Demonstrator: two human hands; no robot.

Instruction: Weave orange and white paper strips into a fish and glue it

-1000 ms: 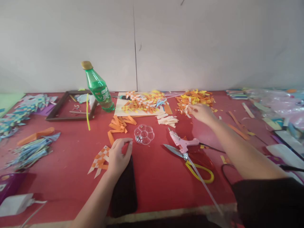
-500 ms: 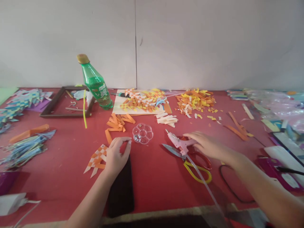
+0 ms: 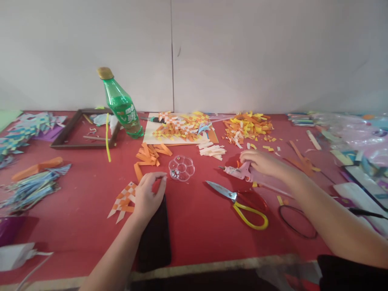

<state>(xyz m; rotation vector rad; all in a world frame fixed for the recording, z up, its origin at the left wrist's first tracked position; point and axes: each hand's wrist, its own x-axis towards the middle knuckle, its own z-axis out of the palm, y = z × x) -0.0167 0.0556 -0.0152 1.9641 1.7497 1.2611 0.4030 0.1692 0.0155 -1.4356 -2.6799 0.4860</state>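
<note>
Well outstretched, right hand (image 3: 260,162) grasps glue gun (image 3: 238,173)

Glue gun (image 3: 238,173) is pink. Scissors (image 3: 233,197) show silver blades, one yellow handle loop, one red. Woven paper piece (image 3: 124,198) shows orange-and-white check; loose strips (image 3: 147,154), plain orange. Bottle (image 3: 123,110) is green with white lettering, yellow-brown cap (image 3: 105,73). Phone (image 3: 156,238) is black; tabletop (image 3: 194,226), red.

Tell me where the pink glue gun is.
In the head view, the pink glue gun is right of centre, in the right hand, just beyond the scissors.
</note>
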